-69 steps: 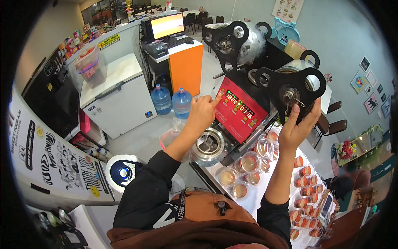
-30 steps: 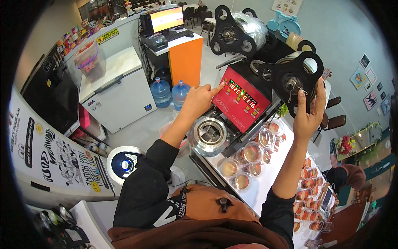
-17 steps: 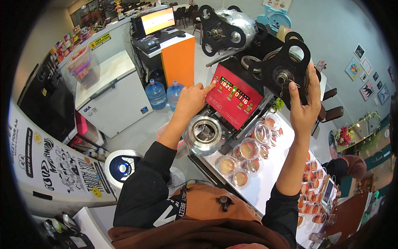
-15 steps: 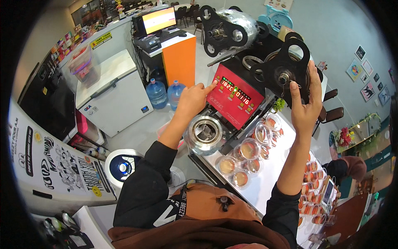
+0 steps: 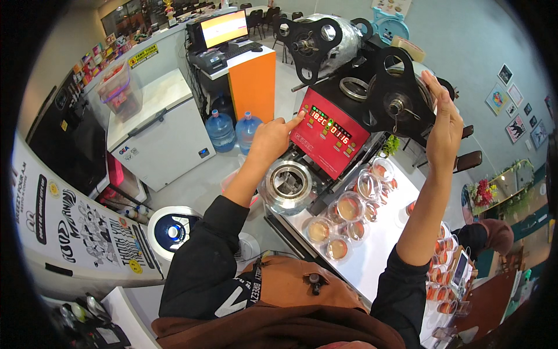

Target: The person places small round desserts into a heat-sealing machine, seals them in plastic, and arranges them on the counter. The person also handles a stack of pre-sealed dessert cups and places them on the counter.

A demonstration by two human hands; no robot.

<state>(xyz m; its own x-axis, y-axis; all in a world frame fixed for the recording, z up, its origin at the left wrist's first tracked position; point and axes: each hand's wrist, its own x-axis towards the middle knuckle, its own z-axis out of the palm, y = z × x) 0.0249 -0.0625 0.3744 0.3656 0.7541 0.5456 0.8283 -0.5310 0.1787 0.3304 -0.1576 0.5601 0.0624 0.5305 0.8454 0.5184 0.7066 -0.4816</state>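
With its index finger stretched out and the other fingers curled, my left hand (image 5: 271, 138) touches the upper left corner of a red control panel (image 5: 328, 132) with lit digits. The panel is on the front of a cup sealing machine. My right hand (image 5: 444, 119) lies with long, straight fingers along the right side of a black three-lobed film reel holder (image 5: 395, 106); it holds nothing that I can see. A second reel holder (image 5: 308, 46) with a roll of clear film (image 5: 344, 43) sits behind it. Below the panel is a round metal cup seat (image 5: 289, 181).
Stacked clear cups with orange-brown contents (image 5: 350, 208) crowd the white table (image 5: 372, 256) right of the machine. More filled cups (image 5: 444, 267) stand farther right. A white chest freezer (image 5: 160, 131), blue water jugs (image 5: 221, 131) and a rice cooker (image 5: 172, 232) are left.
My right hand has moved slightly right, its thumb away from the hub of the near reel holder. Both reel holders have turned a little. My left finger stays at the panel.
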